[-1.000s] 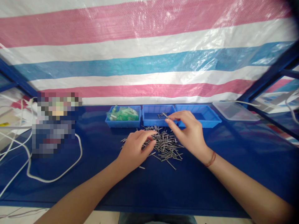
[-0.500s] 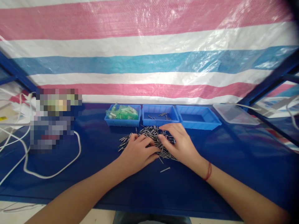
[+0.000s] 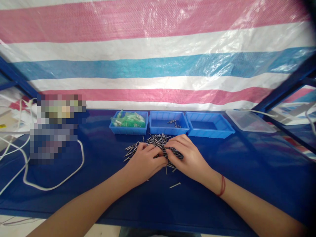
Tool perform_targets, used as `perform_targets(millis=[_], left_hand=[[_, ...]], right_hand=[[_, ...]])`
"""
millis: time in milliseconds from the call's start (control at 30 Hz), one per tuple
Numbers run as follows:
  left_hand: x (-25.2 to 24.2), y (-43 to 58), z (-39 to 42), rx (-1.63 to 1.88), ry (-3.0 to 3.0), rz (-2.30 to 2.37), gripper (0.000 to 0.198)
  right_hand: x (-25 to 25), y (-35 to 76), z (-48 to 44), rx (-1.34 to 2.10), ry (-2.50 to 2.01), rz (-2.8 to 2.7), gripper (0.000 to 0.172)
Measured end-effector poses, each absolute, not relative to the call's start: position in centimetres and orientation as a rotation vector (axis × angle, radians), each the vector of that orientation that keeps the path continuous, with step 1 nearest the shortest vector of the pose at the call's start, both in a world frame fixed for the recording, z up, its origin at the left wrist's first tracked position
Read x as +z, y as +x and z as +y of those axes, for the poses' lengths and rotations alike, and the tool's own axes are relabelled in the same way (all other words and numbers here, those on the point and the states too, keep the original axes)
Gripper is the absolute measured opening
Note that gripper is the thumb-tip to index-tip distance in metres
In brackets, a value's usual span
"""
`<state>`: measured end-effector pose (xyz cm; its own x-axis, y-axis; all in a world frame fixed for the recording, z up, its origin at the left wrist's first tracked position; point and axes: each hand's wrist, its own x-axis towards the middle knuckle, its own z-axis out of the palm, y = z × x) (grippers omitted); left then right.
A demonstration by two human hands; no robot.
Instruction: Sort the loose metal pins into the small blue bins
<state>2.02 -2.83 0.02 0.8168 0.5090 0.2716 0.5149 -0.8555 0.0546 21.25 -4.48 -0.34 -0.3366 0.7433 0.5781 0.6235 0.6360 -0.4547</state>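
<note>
A pile of dark metal screws or nails (image 3: 158, 141) lies on the blue table in front of the blue bins. My left hand (image 3: 145, 161) rests on the pile's near left side, fingers curled into it; what its fingertips hold is hidden. On the right side, my right hand (image 3: 186, 156) is curled around a bunch of the metal pieces, its thumb and fingers close to the left hand's fingertips. One loose piece (image 3: 175, 185) lies apart on the table, nearer than the hands.
Behind the pile stand a bin with green bags (image 3: 128, 131), a middle bin with a few metal pieces (image 3: 168, 130), and a right bin (image 3: 209, 132). A clear lid (image 3: 250, 121) lies at back right. White cable (image 3: 82, 154) loops across the left side.
My right hand has closed in around metal pieces and moved slightly left and nearer. The pile's right side has been drawn inward. My left hand has barely moved.
</note>
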Motion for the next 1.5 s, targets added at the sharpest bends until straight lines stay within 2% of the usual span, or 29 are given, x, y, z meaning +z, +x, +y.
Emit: perform_targets(millis=[167,300,567,633,833,1000,1267,1500], left_hand=[[0.1,2.1,-2.9,-0.412,-2.95,-0.866,0.021],[0.5,1.8,-2.9,-0.386,-3.061,-0.889,0.019],[0.5,1.6,-2.6,-0.367,-3.157,-0.868,0.02],[0.5,1.5,-2.5,-0.365,-3.168,-0.846,0.019],[0.6,1.6,-2.3,-0.403,-3.18,-0.865,0.015],[1.1,1.7,-2.4,-0.366,-3.221,-0.88,0.01],[1.0,1.3,-2.2,-0.289,-3.22,-0.777,0.016],[1.0,1.8,-2.3,-0.498,-3.195,-0.813,0.019]], right_hand=[[0.2,21.3,-4.6,0.142,-1.024,-2.164,0.012],[1.9,22.1,-5.6,0.133,-0.981,-2.521,0.018],[3.1,22.4,-7.4,0.35,-1.18,-2.805,0.01],[3.0,22.3,-7.3,0.405,-1.218,-2.809,0.004],[3.1,22.2,-7.0,0.412,-1.254,-2.8,0.009],[2.7,22.4,-6.7,0.379,-1.326,-2.763,0.006],[2.5,22.5,-6.4,0.304,-1.358,-2.729,0.007],[2.5,22.5,-6.4,0.352,-1.26,-2.667,0.009]])
